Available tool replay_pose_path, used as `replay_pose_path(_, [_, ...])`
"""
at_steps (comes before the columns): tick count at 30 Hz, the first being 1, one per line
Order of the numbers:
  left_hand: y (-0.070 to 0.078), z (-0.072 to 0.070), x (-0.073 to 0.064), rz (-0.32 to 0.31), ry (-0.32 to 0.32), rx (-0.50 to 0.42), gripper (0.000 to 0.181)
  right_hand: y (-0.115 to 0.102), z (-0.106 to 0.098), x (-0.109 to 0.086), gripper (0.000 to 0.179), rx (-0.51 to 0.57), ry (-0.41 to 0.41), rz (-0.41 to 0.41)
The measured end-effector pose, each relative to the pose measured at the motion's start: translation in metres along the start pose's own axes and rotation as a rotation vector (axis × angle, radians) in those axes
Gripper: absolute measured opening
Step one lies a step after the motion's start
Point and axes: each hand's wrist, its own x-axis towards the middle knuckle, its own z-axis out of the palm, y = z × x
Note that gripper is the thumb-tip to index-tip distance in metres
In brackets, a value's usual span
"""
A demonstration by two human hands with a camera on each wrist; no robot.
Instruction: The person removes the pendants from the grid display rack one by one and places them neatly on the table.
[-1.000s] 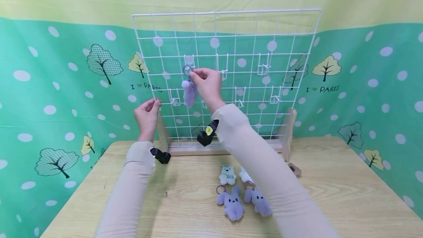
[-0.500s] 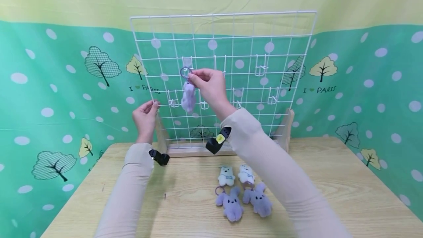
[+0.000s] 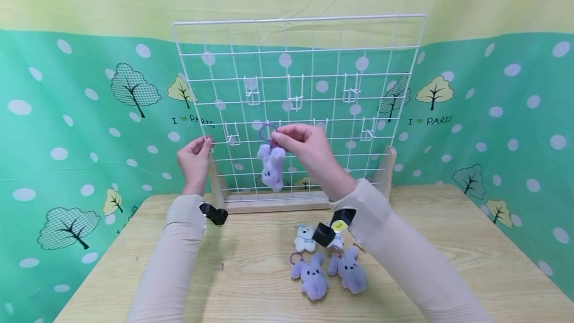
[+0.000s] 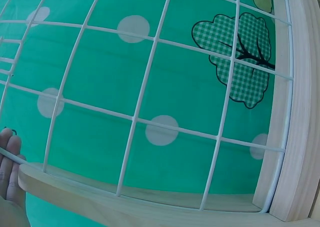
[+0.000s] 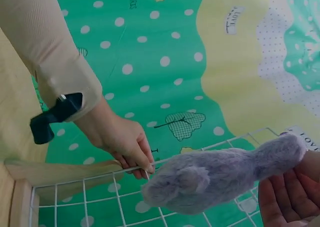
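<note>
My right hand (image 3: pixel 311 151) pinches the purple key ring (image 3: pixel 268 132) of a purple plush keychain (image 3: pixel 271 168). The plush hangs head down in front of the lower part of a white wire grid (image 3: pixel 299 74), below its upper row of hooks. Its fuzzy body (image 5: pixel 215 182) fills the middle of the right wrist view, with the right hand (image 5: pixel 287 197) at the right edge. My left hand (image 3: pixel 195 163) grips the grid's left side wire between thumb and fingers, just above the wooden foot. Only part of the left hand (image 4: pixel 10 182) shows in the left wrist view.
Several white hooks sit on the grid, including an upper-left hook (image 3: pixel 252 94). On the wooden table (image 3: pixel 251 273) lie two purple plush keychains, a left one (image 3: pixel 314 278) and a right one (image 3: pixel 351 273), plus a white bear (image 3: pixel 305 238). Another white plush is mostly hidden by the right wrist camera.
My right hand has moved down and a little right from the upper-left hook with the keychain, which has turned to show its face. The left hand stays on the grid.
</note>
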Motion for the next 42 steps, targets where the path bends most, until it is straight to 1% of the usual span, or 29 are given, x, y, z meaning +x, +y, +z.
replay_pose_path(3, [0.0,-0.001,0.0,-0.004,-0.004,0.012,0.028,0.006,-0.008,-0.011,0.017,0.024,-0.022,0.023])
replay_pose_path(10, [-0.001,-0.002,0.001,-0.021,-0.02,-0.001,0.027,0.022,-0.033,-0.042,0.022,-0.046,-0.05,0.064])
replay_pose_path(17, [0.002,-0.002,0.002,-0.03,-0.023,0.005,0.028,0.041,-0.06,-0.069,0.027,-0.057,-0.073,0.072])
replay_pose_path(19, [0.002,-0.002,0.002,-0.028,-0.02,0.023,0.029,0.048,-0.069,-0.076,0.025,-0.059,-0.072,0.083])
replay_pose_path(22, [0.002,-0.002,0.001,-0.022,-0.017,0.041,0.028,0.056,-0.081,-0.087,0.016,-0.09,-0.058,0.105])
replay_pose_path(24, [0.002,-0.001,0.0,-0.013,-0.018,0.046,0.028,0.061,-0.09,-0.094,0.008,-0.109,-0.046,0.116])
replay_pose_path(26, [0.002,-0.002,0.0,-0.009,-0.018,0.036,0.029,0.066,-0.098,-0.101,0.005,-0.141,-0.039,0.114])
replay_pose_path(29, [0.002,-0.002,0.001,-0.01,-0.011,0.024,0.029,0.076,-0.112,-0.11,0.009,-0.154,-0.042,0.117])
replay_pose_path(31, [0.001,-0.002,0.002,-0.019,-0.009,0.005,0.029,0.084,-0.123,-0.116,0.016,-0.131,-0.069,0.102])
replay_pose_path(33, [0.001,-0.002,0.002,-0.024,-0.009,-0.007,0.029,0.092,-0.133,-0.122,0.025,-0.073,-0.118,0.077])
replay_pose_path(36, [0.001,-0.001,0.003,-0.032,-0.009,-0.02,0.027,0.104,-0.147,-0.13,0.034,0.014,-0.205,0.032])
replay_pose_path(38, [0.001,-0.001,0.003,-0.028,-0.009,-0.009,0.026,0.111,-0.156,-0.135,0.038,0.065,-0.257,-0.006])
replay_pose_path(42, [0.0,-0.002,0.003,-0.02,-0.011,0.001,0.026,0.121,-0.17,-0.144,0.039,0.115,-0.32,-0.04])
